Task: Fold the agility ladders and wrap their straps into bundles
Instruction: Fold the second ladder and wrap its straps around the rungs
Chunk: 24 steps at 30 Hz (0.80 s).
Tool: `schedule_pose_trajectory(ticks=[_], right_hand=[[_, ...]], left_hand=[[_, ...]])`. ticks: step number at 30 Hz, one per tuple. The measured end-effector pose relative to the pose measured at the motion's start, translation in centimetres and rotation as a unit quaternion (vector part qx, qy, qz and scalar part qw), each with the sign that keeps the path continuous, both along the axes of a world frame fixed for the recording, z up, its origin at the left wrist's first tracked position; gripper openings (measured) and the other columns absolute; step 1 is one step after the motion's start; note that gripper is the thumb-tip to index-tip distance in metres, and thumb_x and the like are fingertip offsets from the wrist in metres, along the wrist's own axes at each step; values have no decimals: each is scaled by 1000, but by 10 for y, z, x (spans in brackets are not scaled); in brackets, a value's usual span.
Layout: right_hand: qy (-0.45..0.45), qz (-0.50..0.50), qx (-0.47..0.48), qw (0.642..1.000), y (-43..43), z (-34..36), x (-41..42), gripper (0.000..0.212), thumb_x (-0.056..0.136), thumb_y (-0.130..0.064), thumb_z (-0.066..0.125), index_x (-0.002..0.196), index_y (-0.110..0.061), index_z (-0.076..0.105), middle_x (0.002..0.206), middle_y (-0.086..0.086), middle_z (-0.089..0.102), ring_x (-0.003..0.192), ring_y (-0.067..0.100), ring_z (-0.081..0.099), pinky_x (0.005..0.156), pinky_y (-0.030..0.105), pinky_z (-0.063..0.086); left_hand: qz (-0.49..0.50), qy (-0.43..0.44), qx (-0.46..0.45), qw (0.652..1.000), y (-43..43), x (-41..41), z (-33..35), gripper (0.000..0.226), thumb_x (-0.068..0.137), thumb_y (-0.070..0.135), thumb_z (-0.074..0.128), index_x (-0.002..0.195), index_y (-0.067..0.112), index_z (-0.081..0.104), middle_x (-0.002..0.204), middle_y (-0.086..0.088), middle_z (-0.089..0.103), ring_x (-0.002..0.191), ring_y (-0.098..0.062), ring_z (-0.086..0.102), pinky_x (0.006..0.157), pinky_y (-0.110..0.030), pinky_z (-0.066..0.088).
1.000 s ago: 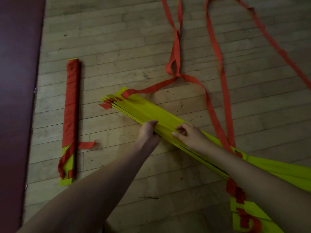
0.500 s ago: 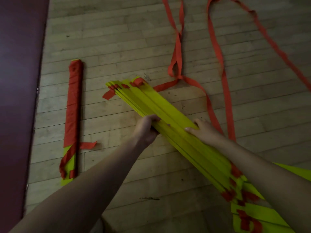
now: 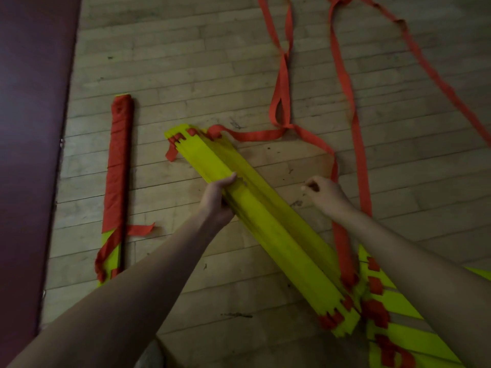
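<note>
A stack of yellow ladder rungs (image 3: 265, 216) lies slanted across the wooden floor, with red strap tabs at both ends. My left hand (image 3: 216, 199) grips its left edge near the middle. My right hand (image 3: 325, 193) hovers to the right of the stack, fingers curled, with nothing visible in them. A red strap (image 3: 265, 135) runs from the stack's far end, loops, and passes behind my right hand. To the left lies a finished bundle (image 3: 118, 166) wrapped in red strap, a loose tail sticking out near its lower end.
A dark purple mat (image 3: 32, 128) borders the floor on the left. Long red straps (image 3: 345, 83) trail away toward the top right. More yellow rungs (image 3: 403, 333) with red tabs lie spread at the bottom right, under my right forearm.
My right hand has come off the rung stack and moved right, beside the strap. The stack has swung to a steeper angle, with its rungs drawn closer together. My left hand keeps its grip.
</note>
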State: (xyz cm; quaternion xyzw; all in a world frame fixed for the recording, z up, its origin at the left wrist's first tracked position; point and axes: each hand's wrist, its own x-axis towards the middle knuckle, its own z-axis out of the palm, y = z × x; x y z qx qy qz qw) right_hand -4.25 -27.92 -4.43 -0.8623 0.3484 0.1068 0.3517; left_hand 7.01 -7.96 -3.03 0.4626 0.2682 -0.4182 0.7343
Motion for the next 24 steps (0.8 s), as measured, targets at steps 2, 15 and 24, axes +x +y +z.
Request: schedule_pose_trajectory(ticks=[2,15,24], right_hand=[[-13,37,55,998,16,-3,0,22,97,-29,54,102,-10,65,100,8,68,89,20,60,73,32,45],[-8,46,199,979,52,-5,1,29,96,-32,55,103,-7,66,97,9,66,91,21,61,73,29,44],[-114,149,-60,981,83,15,-1,20,94,-28,58,100,-12,69,96,3,58,88,24,60,73,36,47]], left_hand=[[-18,19,14,1000,-1,-2,0,5,88,9,57,87,9,62,60,-4,66,52,-17,66,53,-30,54],[-33,9,11,999,-6,-7,-12,24,94,26,53,76,11,57,58,-2,53,53,-15,53,58,-29,49],[-89,-28,0,996,-12,-10,-15,26,89,35,64,100,11,66,86,-9,74,76,-22,72,65,-37,57]])
